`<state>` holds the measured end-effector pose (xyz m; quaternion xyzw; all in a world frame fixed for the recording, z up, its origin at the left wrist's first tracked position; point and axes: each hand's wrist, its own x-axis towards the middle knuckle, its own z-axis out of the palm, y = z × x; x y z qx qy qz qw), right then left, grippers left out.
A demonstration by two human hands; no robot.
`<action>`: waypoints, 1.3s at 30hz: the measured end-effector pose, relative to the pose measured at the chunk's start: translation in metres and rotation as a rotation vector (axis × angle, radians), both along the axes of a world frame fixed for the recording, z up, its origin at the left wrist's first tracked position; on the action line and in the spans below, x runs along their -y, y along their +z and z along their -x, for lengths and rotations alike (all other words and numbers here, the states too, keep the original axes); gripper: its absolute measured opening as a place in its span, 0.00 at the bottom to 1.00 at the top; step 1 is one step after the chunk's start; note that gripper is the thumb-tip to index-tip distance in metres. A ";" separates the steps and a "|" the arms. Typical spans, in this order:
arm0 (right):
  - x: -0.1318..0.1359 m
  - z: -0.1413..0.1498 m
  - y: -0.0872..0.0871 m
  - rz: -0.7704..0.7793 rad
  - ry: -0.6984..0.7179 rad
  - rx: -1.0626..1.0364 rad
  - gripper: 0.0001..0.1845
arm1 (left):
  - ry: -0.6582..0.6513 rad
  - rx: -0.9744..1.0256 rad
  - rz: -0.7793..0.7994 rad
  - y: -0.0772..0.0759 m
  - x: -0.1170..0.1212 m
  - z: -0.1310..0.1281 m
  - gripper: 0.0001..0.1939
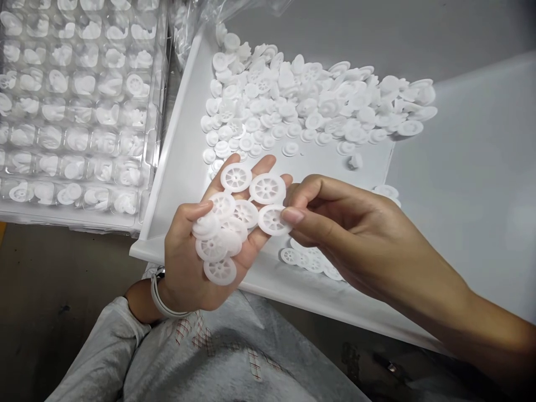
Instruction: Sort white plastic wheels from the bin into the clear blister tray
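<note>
Palm up, my left hand point(184, 273) cradles several white spoked plastic wheels point(220, 271), overlapping one another, with the thumb resting against the pile. Between the thumb and forefinger of my right hand point(335, 218) is one more white spoked wheel point(273, 220), pinched at its right edge beside the left fingers. Both hands are over the near edge of a white tray point(159, 206). Under the right hand lies a small group of similar wheels point(310, 258), partly hidden by it.
A wide heap of small white plastic discs and wheels point(288, 106) covers the tray's far left part. To the left, a clear blister tray point(144, 134) holds white parts in its pockets. Clear plastic film point(243, 6) lies at the top.
</note>
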<state>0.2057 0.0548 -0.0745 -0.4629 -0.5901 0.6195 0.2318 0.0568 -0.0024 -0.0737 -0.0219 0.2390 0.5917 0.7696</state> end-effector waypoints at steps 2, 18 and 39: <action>-0.001 -0.002 0.000 0.020 -0.017 -0.006 0.18 | -0.008 -0.011 0.009 0.000 0.000 0.000 0.30; 0.002 -0.005 0.005 0.028 0.016 0.014 0.11 | 0.000 -0.032 0.024 0.001 0.001 0.001 0.31; 0.005 -0.004 -0.004 -1.121 0.245 0.269 0.17 | -0.093 -0.001 0.011 0.002 0.001 -0.001 0.28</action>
